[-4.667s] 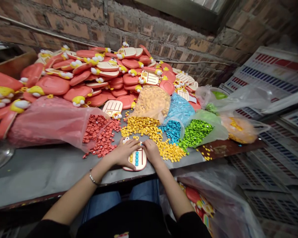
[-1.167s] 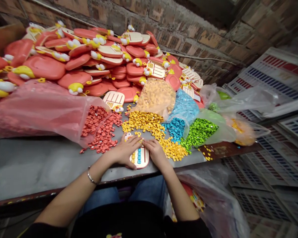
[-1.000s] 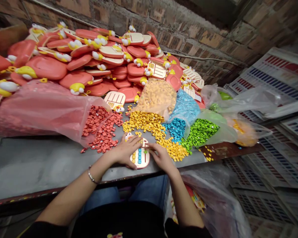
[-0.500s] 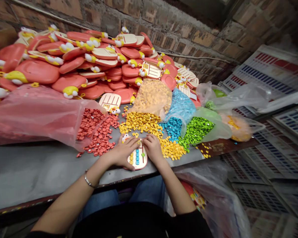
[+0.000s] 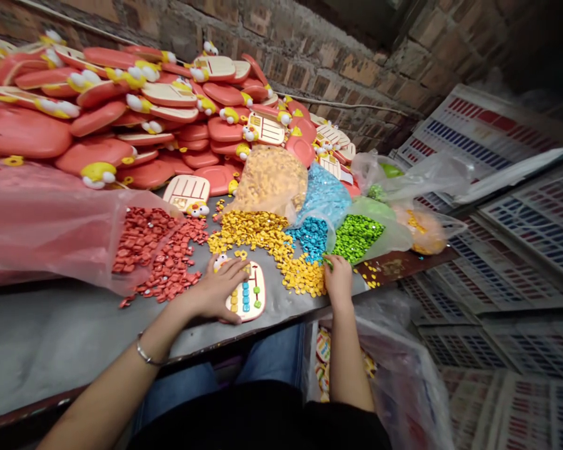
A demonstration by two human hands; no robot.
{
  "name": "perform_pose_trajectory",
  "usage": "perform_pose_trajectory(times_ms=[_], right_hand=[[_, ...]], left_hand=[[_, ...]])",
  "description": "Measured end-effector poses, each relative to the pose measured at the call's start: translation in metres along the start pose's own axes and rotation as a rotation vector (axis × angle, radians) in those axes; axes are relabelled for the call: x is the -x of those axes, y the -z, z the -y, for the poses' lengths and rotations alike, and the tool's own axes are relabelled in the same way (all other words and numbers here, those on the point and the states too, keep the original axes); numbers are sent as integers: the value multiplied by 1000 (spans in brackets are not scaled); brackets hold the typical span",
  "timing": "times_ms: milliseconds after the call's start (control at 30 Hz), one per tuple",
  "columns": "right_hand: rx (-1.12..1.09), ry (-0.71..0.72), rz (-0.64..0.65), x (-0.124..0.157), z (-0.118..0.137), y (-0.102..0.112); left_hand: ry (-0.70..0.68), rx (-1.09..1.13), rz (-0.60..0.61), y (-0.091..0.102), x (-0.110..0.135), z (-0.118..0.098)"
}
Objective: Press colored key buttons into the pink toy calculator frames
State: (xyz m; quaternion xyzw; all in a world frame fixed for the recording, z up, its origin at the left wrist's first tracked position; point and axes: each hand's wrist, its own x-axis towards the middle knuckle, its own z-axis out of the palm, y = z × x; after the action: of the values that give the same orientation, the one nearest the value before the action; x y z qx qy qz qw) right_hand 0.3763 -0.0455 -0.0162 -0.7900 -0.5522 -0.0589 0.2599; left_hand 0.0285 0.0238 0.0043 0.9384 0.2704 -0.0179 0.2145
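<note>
From my remote view I see the small toy case (image 5: 244, 299) lying flat on the grey tabletop (image 5: 51, 331), directly in front of the person, with its cream face turned up. On this face one column of yellow buttons and one column of blue buttons are seated, and a green piece and a red piece sit at the right side. So a good part of this face is filled, but the upper area is too small for me to tell if any slot there stays open.

The left hand (image 5: 211, 290) rests on the left side of the case, fingers spread wide, and does not close around it. The right hand (image 5: 338, 278) is apart from the case, held narrow, with its fingertips (image 5: 331, 261) down at the edge of the loose yellow pieces (image 5: 300, 278), just beside the green pieces (image 5: 356, 237). I cannot tell if it holds a piece.

Blue pieces (image 5: 309, 237) lie beyond, and red pieces (image 5: 169, 269) spill from a pink plastic bag (image 5: 51, 231) on the left. Behind them rises a big heap of coral cases (image 5: 98, 153) with yellow-and-white duck heads. One cream face (image 5: 186, 194) at its front shows bare slots, so much work appears to be left there.
</note>
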Motion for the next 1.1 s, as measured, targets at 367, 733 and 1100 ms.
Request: perform_pose_trajectory(times_ms=[367, 733, 1100], right_hand=[[119, -7, 112, -11, -12, -12], [-275, -60, -78, -12, -17, -6], [-646, 390, 192, 18, 135, -38]], left_hand=[[4, 6, -2, 3, 1, -3], [13, 13, -3, 1, 1, -3], [5, -14, -16, 0, 1, -2]])
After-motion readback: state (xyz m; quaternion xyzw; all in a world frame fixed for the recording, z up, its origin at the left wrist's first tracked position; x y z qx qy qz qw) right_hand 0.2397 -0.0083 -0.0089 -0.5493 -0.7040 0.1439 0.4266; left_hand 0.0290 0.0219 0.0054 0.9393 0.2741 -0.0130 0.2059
